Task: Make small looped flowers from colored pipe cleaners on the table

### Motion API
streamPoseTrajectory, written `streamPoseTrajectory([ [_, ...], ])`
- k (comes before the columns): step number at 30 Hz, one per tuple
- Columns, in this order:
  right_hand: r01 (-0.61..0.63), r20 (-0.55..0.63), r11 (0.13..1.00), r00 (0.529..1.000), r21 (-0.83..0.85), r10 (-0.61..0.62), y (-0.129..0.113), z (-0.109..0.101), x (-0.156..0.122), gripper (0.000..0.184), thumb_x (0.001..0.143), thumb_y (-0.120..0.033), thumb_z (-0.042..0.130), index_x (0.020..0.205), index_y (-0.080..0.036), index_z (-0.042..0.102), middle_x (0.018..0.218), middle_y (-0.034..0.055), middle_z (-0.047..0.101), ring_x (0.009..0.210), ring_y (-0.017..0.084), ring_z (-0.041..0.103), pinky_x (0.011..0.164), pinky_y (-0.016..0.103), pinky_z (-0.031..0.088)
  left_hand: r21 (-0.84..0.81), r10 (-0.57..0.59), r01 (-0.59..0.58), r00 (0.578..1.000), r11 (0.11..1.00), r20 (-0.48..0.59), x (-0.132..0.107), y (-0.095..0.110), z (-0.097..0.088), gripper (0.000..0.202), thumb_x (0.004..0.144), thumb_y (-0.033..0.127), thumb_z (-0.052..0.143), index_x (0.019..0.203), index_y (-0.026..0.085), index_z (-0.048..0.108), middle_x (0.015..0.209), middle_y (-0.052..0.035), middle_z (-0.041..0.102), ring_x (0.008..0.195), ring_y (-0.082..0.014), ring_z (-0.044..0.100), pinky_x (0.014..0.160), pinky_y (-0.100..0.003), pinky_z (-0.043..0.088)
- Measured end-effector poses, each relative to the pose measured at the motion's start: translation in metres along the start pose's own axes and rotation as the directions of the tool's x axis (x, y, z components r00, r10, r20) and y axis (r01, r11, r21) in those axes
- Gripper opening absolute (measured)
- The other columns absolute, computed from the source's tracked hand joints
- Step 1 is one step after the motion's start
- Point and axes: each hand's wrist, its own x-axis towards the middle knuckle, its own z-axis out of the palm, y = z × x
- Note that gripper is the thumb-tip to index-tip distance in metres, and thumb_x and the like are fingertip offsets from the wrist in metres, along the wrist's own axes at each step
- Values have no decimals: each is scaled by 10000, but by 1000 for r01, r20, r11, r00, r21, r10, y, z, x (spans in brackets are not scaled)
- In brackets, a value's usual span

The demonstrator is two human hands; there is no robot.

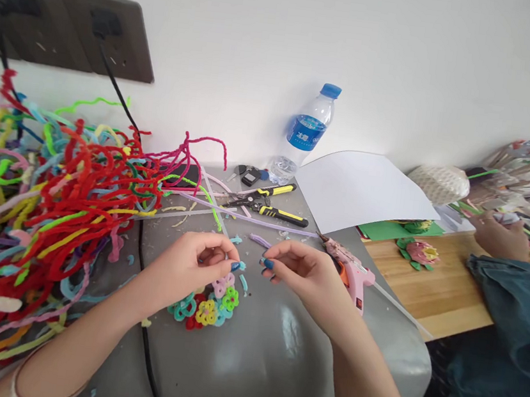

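Note:
My left hand (204,260) is closed in a pinch, thumb against fingers. A tiny light-blue fuzzy bit (243,265) shows beside its thumb tip; whether it is held or lies behind, I cannot tell. Facing it across a small gap, my right hand (301,272) also pinches, and what its fingertips hold is too small to name. Under my left hand lies a cluster of pipe-cleaner flowers (207,311) in yellow, green, pink, red and blue. A short purple pipe-cleaner piece (260,241) rests between the hands. Beside my right hand lies a pink glue gun (354,279).
A tangled heap of pipe cleaners (68,187) fills the left. Yellow-black pliers (285,216), a water bottle (304,136) and white paper (367,188) lie beyond. A black cable (146,338) crosses the grey surface. At right, another person's hand (502,237) is above a wooden table (405,274).

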Motion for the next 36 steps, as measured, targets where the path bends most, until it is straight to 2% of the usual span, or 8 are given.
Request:
streamPoseTrajectory([
  [5, 84, 155, 996, 985, -14, -81, -10, 0, -5, 120, 827, -225, 668, 853, -224, 785, 857, 33, 741, 727, 167, 676, 648, 289, 578, -5, 1, -1, 999, 1000, 52, 0, 4, -1, 142, 831, 287, 610, 794, 162, 668, 575, 61, 387, 529, -88, 359, 489, -197, 321],
  [11, 95, 224, 995, 971, -40, -84, -16, 0, -5, 187, 798, -136, 672, 958, -223, 714, 842, 16, 749, 770, 170, 694, 639, 267, 550, -33, -25, 29, 991, 999, 129, -2, 1, -1, 117, 839, 269, 600, 811, 173, 661, 590, 59, 428, 532, -90, 412, 504, -197, 347],
  [21, 98, 220, 993, 972, -68, -81, -22, 4, -4, 147, 808, -159, 685, 935, -231, 667, 844, 15, 753, 819, 192, 725, 720, 307, 571, -55, -39, 49, 984, 997, 171, -4, 4, -1, 106, 852, 259, 600, 816, 173, 650, 577, 64, 445, 526, -90, 420, 500, -201, 343],
  [30, 109, 200, 992, 975, -59, -95, -21, 5, -4, 151, 818, -150, 683, 950, -222, 668, 866, 24, 752, 868, 195, 728, 744, 297, 574, -69, -45, 56, 986, 996, 159, -3, 4, 0, 110, 848, 264, 614, 807, 167, 648, 582, 67, 435, 524, -88, 431, 504, -201, 360],
  [36, 106, 161, 994, 981, 23, -109, -19, 6, -5, 135, 809, -155, 722, 923, -213, 677, 847, 17, 746, 847, 174, 727, 747, 267, 578, -83, -16, 26, 994, 996, 109, -4, 3, -2, 98, 858, 251, 614, 824, 171, 659, 590, 77, 390, 525, -75, 403, 506, -185, 351],
])
